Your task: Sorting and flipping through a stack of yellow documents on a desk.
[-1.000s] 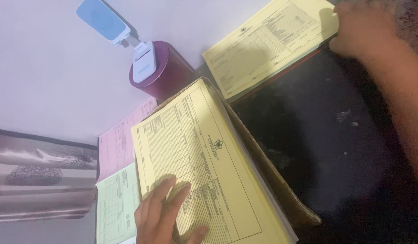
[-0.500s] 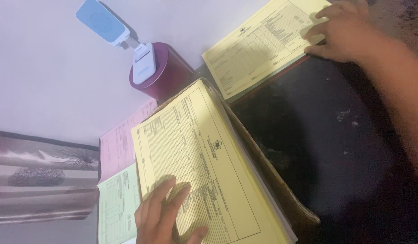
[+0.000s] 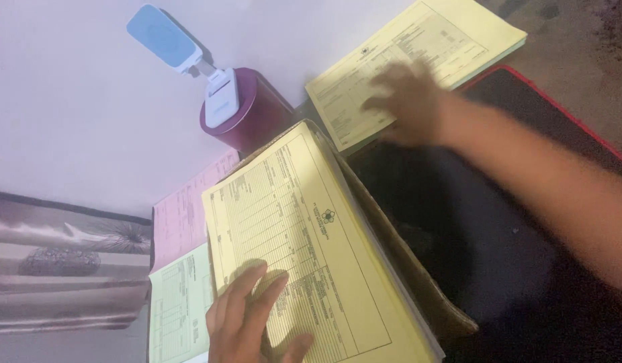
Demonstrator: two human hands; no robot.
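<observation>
The left hand (image 3: 254, 319) is laid flat, fingers spread, on the lower part of the yellow form (image 3: 304, 249) that tops the pad of forms (image 3: 385, 269); nothing is gripped, the sheet is only pressed down. The right hand (image 3: 408, 101) is seen over the loose yellow sheet (image 3: 418, 60), which lies at the far edge of the black mat (image 3: 526, 222), beyond the pad. Half a second ago this hand was resting near the sheet's far right corner; now it has been swept leftward across the page and is blurred by the motion, so whether the paper is pinched or merely brushed cannot be told. The loose sheet itself appears shifted slightly in the view, while the pad has been kept where it was. It is judged that the loose sheet is being slid or smoothed rather than lifted. A pink sheet (image 3: 190, 215) and a green sheet (image 3: 180, 302) stick out beneath the pad, and a maroon cup (image 3: 247, 124) with a small white lamp (image 3: 190, 64) stands beside it.
</observation>
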